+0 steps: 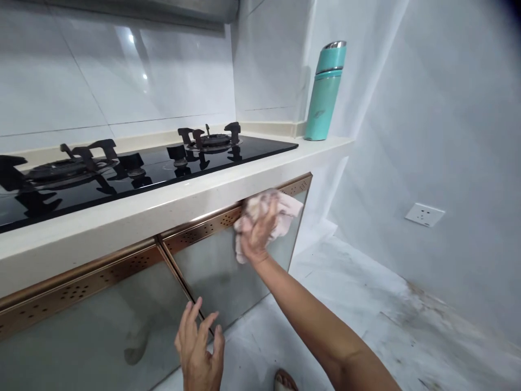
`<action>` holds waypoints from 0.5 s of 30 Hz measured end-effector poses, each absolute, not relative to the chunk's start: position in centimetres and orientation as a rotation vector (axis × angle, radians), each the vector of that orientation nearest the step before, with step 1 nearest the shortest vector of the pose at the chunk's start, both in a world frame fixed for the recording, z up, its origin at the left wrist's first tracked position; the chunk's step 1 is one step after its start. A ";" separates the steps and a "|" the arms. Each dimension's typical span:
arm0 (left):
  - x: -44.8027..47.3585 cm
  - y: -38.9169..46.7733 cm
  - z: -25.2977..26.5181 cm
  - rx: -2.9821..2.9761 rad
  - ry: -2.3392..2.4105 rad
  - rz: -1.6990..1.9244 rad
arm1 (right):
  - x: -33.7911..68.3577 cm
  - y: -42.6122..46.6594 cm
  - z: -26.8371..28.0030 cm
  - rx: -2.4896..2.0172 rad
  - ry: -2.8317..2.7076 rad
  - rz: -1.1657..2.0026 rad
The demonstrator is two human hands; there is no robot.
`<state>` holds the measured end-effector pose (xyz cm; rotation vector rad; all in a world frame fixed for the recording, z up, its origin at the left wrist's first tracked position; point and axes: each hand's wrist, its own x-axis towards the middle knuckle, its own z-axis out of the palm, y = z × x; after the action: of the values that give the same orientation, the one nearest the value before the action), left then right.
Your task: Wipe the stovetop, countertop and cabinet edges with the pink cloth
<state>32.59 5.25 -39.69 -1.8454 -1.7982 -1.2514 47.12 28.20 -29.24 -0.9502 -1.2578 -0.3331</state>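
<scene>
My right hand [260, 231] presses a pale pink cloth [288, 209] against the bronze perforated top rail [203, 228] of the right cabinet door. The cloth bunches around the fingers and hangs over part of the frosted panel [220, 266]; motion blurs the fingers a little. Lower down, my left hand [200, 347] is held up in front of the doors with its fingers apart and nothing in it. It is nearest the seam between the two doors.
Above the doors runs a white countertop [183, 198] with a black gas hob [158, 163]. A teal bottle [325, 98] stands at the counter's right end. A wall socket [424, 215] is on the right wall, over a stained floor [345, 304].
</scene>
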 end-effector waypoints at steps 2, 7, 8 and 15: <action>32.9 5.4 -40.6 -1.911 -1.802 -1.230 | 46.8 27.7 -29.9 -0.789 -1.477 -0.499; 32.6 5.4 -41.8 -1.936 -1.860 -1.174 | 52.6 33.3 -29.4 -0.850 -1.314 -0.539; 32.5 5.4 -41.7 -1.918 -1.879 -1.172 | 54.3 34.6 -29.0 -0.957 -1.208 -0.469; 31.7 5.6 -39.4 -1.715 -1.956 -1.215 | 58.1 37.3 -26.2 -1.440 -0.649 0.115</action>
<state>31.72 5.58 -39.38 -1.7148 -1.9559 -1.2154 58.12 37.26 -26.21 -1.4404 -0.6491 0.1155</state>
